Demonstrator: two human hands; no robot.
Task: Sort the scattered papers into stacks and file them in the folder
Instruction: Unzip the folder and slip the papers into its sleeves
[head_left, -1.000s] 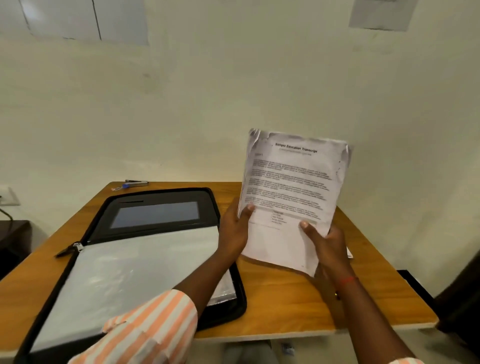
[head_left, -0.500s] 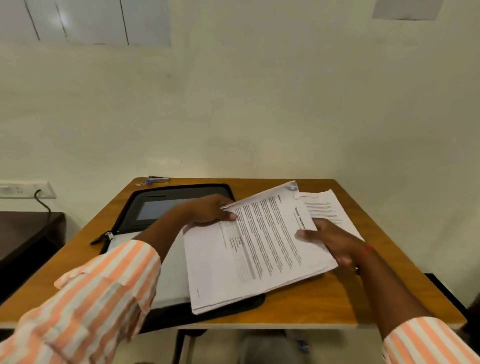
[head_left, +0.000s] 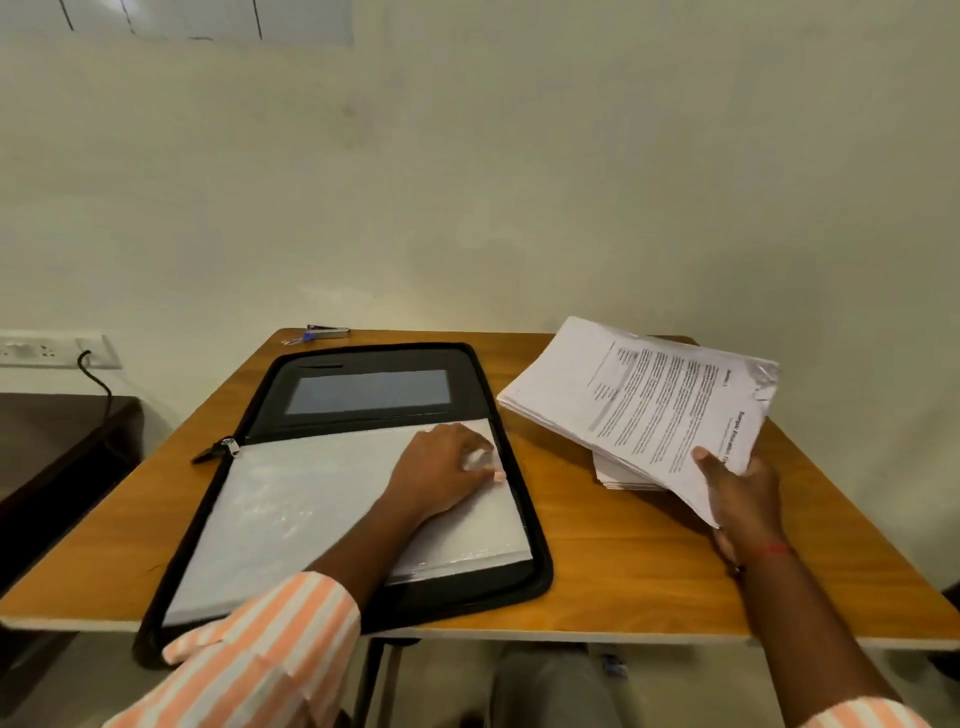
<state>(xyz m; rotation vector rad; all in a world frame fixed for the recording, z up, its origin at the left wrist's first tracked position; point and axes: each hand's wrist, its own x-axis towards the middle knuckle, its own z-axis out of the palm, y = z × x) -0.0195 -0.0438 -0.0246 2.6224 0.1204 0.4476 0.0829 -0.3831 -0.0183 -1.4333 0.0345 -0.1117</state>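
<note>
Table (head_left: 623, 571): near edge runs across the lower frame and the far edge meets the wall. Bare wood shows in a strip between the folder and your right arm.

Folder (head_left: 291, 369) lies open at centre-left. Its near left corner overhangs the table edge and is partly hidden by your striped sleeve (head_left: 270, 644). Clear sleeves (head_left: 311, 499) fill its lower half.

Sheaf of papers (head_left: 649, 410) sits tilted at right, off the table. Your right hand (head_left: 743, 499) grips its near corner, thumb on top; the print is unreadable.

Your left hand (head_left: 441, 473) rests on the sleeves by the folder's right rim, fingers curled. The tips are blurred, so you can't tell pinch from press.

A lower pile (head_left: 618, 475) lies flat on the table, mostly hidden under the sheaf.

Stapler (head_left: 324, 331) sits at the far edge. Zip pull (head_left: 218, 449) sticks out at the folder's left.
</note>
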